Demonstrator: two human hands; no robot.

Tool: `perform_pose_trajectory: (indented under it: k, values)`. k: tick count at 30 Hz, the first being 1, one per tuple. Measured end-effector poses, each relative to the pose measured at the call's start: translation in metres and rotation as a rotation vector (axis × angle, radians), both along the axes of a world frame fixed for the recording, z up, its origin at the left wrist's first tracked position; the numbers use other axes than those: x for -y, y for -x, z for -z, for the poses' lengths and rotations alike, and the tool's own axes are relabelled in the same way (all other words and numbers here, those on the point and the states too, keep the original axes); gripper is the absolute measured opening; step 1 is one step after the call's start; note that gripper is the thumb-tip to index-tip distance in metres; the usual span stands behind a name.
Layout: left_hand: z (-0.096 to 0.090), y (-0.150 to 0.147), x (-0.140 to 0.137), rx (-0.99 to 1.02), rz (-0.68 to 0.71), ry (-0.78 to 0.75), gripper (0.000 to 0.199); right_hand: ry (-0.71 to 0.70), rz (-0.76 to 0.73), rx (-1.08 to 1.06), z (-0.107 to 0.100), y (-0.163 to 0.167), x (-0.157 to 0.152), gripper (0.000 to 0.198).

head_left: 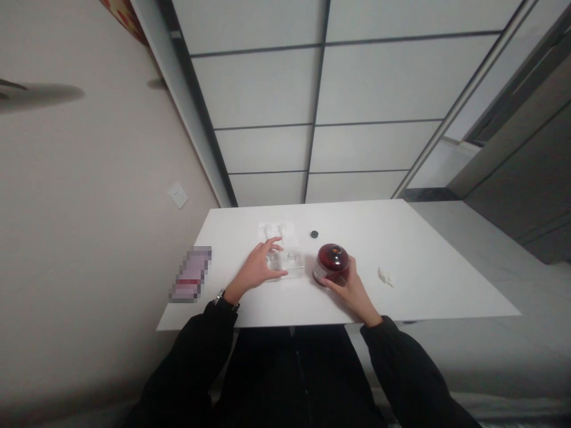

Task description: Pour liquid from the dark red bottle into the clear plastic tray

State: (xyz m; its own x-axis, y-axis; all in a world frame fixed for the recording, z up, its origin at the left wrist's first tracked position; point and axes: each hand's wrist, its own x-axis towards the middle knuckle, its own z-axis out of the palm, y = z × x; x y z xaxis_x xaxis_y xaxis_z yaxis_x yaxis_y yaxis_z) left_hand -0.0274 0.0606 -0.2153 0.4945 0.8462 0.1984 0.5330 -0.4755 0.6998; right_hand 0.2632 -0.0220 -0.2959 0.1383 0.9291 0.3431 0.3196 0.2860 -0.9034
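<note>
My right hand [354,291] is wrapped round a round, dark red bottle [331,260] with a pale label on its side. The bottle is on the white table and its neck opening is uncapped. My left hand [259,264] has thumb and fingers curved well apart beside a clear plastic tray [293,271] with round hollows. Part of the tray is hidden behind those fingers, and contact with it is hard to make out. Behind the tray lies another clear piece [274,230] with raised shapes. A small black cap [314,234] rests beyond the bottle.
A crumpled white tissue [384,276] lies on the table [428,291] to the right. At its left edge is a pinkish, blurred-out flat object [191,274]. A wall with a socket [178,195] stands on the left, and white panelled doors [357,148] rise behind the table.
</note>
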Motion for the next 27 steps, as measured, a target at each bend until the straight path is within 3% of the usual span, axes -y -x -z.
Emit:
perform_pose_trajectory:
  k: [4, 8, 13, 17, 21, 24, 27]
  values:
    - [0.000, -0.001, -0.011, -0.029, 0.031, -0.024, 0.094, -0.022, -0.084, 0.065, -0.004, 0.006, -0.032, 0.081]
    - [0.002, 0.002, -0.010, -0.059, 0.049, -0.045, 0.094, -0.055, -0.089, 0.130, -0.001, 0.002, -0.038, 0.083]
    - [-0.004, 0.018, -0.018, 0.049, 0.048, -0.099, 0.116, -0.098, 0.036, 0.199, 0.001, -0.032, -0.042, 0.054]
    - [-0.006, 0.029, -0.056, 0.316, -0.225, -0.166, 0.075, -0.115, -0.006, 0.300, -0.011, -0.041, -0.091, 0.046]
    - [0.016, 0.029, -0.090, 0.376, -0.440, -0.181, 0.041, -0.128, -0.146, 0.348, -0.025, -0.022, -0.134, 0.037]
    - [0.036, 0.027, -0.098, 0.367, -0.529, -0.181, 0.028, -0.151, -0.140, 0.311, -0.037, -0.016, -0.132, 0.028]
    - [0.044, 0.026, -0.099, 0.351, -0.543, -0.187, 0.028, -0.191, 0.007, 0.216, -0.055, -0.022, -0.107, 0.033]
